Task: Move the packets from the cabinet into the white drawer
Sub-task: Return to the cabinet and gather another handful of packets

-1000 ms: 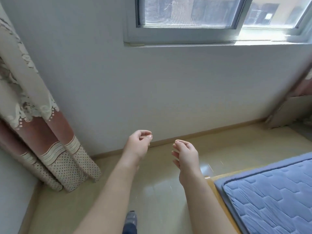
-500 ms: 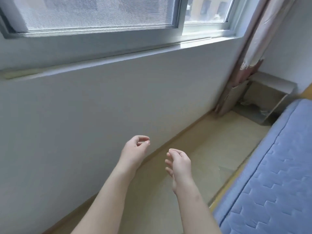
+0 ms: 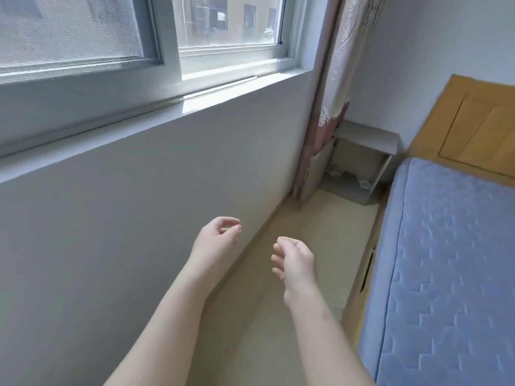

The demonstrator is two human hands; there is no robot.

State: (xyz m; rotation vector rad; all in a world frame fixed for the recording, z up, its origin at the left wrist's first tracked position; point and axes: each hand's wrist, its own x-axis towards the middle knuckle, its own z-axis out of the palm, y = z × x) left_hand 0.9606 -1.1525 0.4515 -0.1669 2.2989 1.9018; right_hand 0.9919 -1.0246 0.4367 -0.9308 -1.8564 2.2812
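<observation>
The cabinet (image 3: 367, 136), a small open-fronted stand with a grey top, sits in the far corner, between the curtain (image 3: 338, 79) on its left and the blue bed (image 3: 446, 246) on its right. Two small pale things (image 3: 363, 184) lie on its bottom shelf, too small to identify. Nearer, over the floor (image 3: 320, 218), the left hand (image 3: 216, 239) and right hand (image 3: 296, 259) hover with fingers loosely curled, gripping nothing.

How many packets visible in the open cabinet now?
2, apparently: left packet deep in the open cabinet, right packet by its right wall. Too small to be sure; others may be hidden.
</observation>
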